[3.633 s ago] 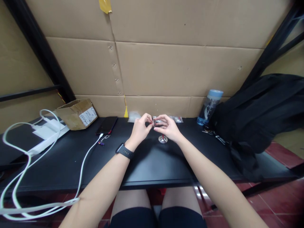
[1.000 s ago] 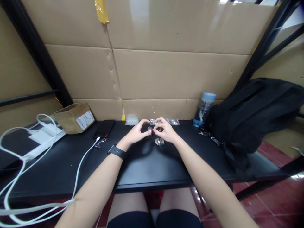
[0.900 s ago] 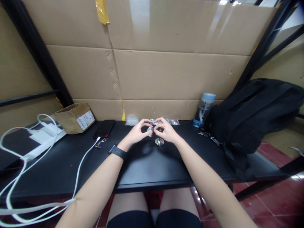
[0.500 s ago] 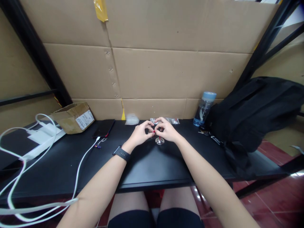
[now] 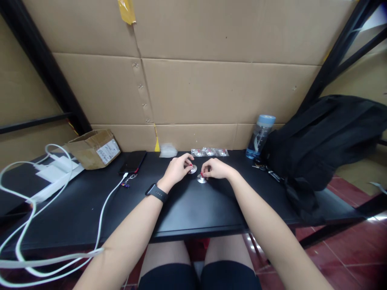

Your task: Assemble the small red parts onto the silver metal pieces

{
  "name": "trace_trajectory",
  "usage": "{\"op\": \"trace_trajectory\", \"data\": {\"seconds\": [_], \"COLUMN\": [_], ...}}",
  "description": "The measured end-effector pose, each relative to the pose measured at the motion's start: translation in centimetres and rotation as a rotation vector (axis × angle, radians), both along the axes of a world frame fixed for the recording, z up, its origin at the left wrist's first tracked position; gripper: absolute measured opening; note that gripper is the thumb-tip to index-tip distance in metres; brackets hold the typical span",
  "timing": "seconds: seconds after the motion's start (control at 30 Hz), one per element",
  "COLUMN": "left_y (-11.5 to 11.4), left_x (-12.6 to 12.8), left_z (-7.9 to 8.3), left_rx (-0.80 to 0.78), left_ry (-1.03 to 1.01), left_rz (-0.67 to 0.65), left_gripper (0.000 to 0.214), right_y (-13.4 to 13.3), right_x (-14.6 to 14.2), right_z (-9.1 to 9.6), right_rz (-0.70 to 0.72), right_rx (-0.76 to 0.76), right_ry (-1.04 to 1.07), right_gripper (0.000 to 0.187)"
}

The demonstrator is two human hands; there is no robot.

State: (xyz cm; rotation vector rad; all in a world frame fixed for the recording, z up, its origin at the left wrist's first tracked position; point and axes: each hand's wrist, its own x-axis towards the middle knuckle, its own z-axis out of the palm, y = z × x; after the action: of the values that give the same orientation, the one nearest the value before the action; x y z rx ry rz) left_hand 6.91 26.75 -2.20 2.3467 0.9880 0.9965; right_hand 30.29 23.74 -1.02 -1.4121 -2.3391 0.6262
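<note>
Two small shiny silver discs with red tops, which look like finger cymbals, are low over the black table, side by side. My left hand (image 5: 178, 168) pinches the red top of the left finger cymbal (image 5: 192, 170) between thumb and fingers. By its red top, my right hand (image 5: 214, 168) grips the right finger cymbal (image 5: 202, 179), a little nearer to me. The discs are apart, their flat sides facing down. Whether they touch the table, I cannot tell.
Clear packets (image 5: 209, 152) with similar red-and-silver pieces lie by the cardboard wall, beside clear plastic bags (image 5: 168, 151). Leftward are a phone (image 5: 133, 162), an open cardboard box (image 5: 93, 150) and white cables (image 5: 101, 217). A water bottle (image 5: 259, 137) and black backpack (image 5: 320, 141) stand right.
My hands, close together and raised before, have parted and lowered. A second disc now shows under my left hand, and the packets at the back are uncovered.
</note>
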Motion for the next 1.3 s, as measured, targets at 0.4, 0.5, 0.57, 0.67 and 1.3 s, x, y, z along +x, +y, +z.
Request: {"op": "trace_trajectory", "data": {"seconds": [0.4, 0.5, 0.57, 0.67, 1.3], "left_y": [0.6, 0.5, 0.5, 0.5, 0.9], "left_x": [-0.2, 0.1, 0.4, 0.6, 0.5], "left_z": [-0.2, -0.1, 0.0, 0.3, -0.6], "left_rx": [-0.063, -0.117, -0.145, -0.162, -0.191], "left_ry": [-0.098, -0.211, -0.312, -0.426, -0.394], "left_rz": [0.022, 0.022, 0.009, 0.001, -0.015], "left_gripper": [0.030, 0.027, 0.025, 0.025, 0.025], "right_y": [0.1, 0.4, 0.4, 0.4, -0.5], "right_x": [-0.8, -1.3, -2.0, -3.1, -3.8], "right_z": [-0.3, -0.6, -0.7, -1.0, -0.7], "right_rz": [-0.129, -0.133, -0.153, -0.216, -0.140], "right_rx": [0.075, 0.042, -0.001, -0.050, -0.305], "right_ry": [0.114, 0.378, 0.540, 0.747, 1.059], "right_gripper": [0.006, 0.006, 0.009, 0.015, 0.042]}}
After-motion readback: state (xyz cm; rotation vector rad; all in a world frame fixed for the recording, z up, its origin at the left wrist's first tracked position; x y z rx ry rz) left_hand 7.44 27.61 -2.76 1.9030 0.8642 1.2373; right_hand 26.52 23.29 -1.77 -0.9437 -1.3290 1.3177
